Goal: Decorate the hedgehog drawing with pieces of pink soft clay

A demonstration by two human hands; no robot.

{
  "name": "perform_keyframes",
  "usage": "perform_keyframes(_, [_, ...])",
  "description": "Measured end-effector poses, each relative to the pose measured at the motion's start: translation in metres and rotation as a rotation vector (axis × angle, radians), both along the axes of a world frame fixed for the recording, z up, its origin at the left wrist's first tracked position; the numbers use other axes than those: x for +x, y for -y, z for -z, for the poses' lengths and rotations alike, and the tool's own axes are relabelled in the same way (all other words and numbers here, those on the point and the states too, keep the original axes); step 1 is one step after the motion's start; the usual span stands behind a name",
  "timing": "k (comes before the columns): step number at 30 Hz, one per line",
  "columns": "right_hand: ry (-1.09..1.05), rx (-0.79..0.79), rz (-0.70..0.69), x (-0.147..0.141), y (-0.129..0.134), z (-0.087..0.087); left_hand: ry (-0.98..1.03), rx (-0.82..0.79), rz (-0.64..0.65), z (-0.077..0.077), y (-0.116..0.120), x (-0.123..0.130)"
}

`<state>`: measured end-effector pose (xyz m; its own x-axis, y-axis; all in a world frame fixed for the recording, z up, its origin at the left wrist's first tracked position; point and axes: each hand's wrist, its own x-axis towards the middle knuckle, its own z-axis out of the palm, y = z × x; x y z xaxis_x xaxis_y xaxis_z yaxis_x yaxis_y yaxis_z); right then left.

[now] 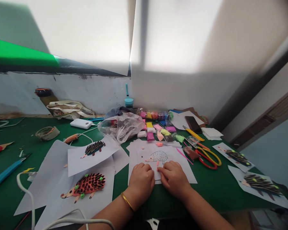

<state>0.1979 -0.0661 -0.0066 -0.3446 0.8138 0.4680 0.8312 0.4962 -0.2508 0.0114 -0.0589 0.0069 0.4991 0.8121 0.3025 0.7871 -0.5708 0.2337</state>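
Pink clay [157, 163] on sheet [172, 156], just below drawn hedgehog [159, 156]. Right hand [174, 177]: index extended beside clay, contact unclear. Left hand [143, 179]: fingers curled together; any pinch hidden. Judgement: press lightly, one fingertip, left hand steadying sheet, lines unsmudged.

Strong backlight from the window side, diffused through white sheets [86, 35]; brightest patches near washed out, with broad, soft-edged grey shadow bands across them. Vivid green strip [19, 54] glows at upper left. Lower wall [91, 89] dimmer, bluish. Green tabletop [213, 191] moderately lit, darkening toward the bottom edge. Small glints on the clear plastic bag [122, 126]. Left hand [142, 179] and right hand [174, 179] softly lit, no obvious motion blur. Drawing [159, 156] legible, fine detail slightly smeared. Wide-angle stretch at the sides: right-hand paper [282, 202] elongated; upper-right corner dark, blurred.
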Motion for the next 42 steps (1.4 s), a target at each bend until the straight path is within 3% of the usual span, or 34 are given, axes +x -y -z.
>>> perform_keyframes(12, [0.032, 0.01, -0.035, 0.0, 0.0, 0.001, 0.007, 0.011, 0.004, 0.003, -0.001, 0.0])
perform_keyframes(20, [-0.039, 0.018, 0.046, 0.0, 0.001, -0.003, -0.001, 0.022, 0.012, 0.003, -0.001, -0.001])
perform_keyframes(26, [0.029, -0.049, -0.029, -0.001, 0.002, -0.004, 0.009, 0.02, 0.006, 0.002, -0.001, -0.001])
perform_keyframes(42, [-0.168, -0.106, 0.071, 0.007, -0.009, 0.003, 0.017, -0.008, 0.015, -0.001, -0.002, -0.002])
